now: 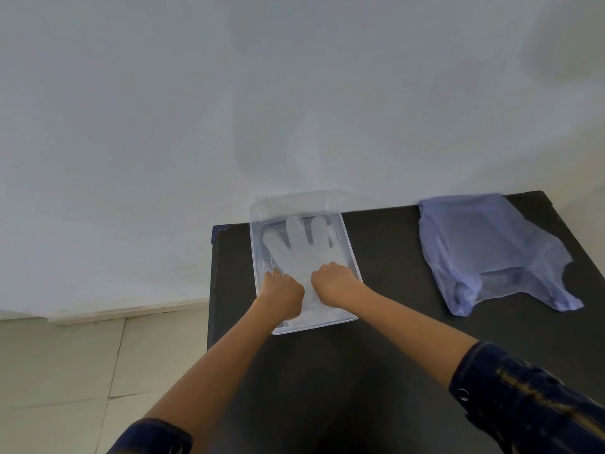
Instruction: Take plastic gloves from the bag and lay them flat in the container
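A clear plastic container (349,253) sits at the back left of a black table. Inside it lies a translucent plastic glove (299,247), spread flat with its fingers pointing away from me. My left hand (282,294) rests on the glove's cuff at the left, fingers curled down onto it. My right hand (334,285) presses on the cuff at the right, fingers also curled. Whether either hand pinches the plastic or only presses it is unclear. A pale purple plastic bag (484,250) lies crumpled to the right.
The black table (393,355) stands against a white wall (229,109). Its left edge drops to a tiled floor (65,365). The container overhangs the table's far edge slightly.
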